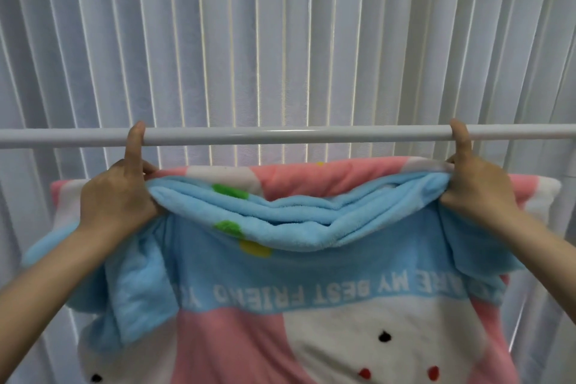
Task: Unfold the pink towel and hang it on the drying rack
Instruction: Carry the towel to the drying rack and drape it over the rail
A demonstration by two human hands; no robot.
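The pink towel (280,337), with white patches, a blue band with white lettering and coloured dots, is held up wide in front of me, just below the drying rack's white horizontal bar (286,134). Its blue upper part is bunched in folds between my hands. My left hand (118,199) grips the bunched edge at the left, thumb raised across the bar. My right hand (477,193) grips the edge at the right, its thumb also reaching up over the bar. The towel's lower part hangs out of view.
White vertical blinds with a sheer curtain (280,34) fill the whole background behind the bar. The bar runs past both sides of the frame.
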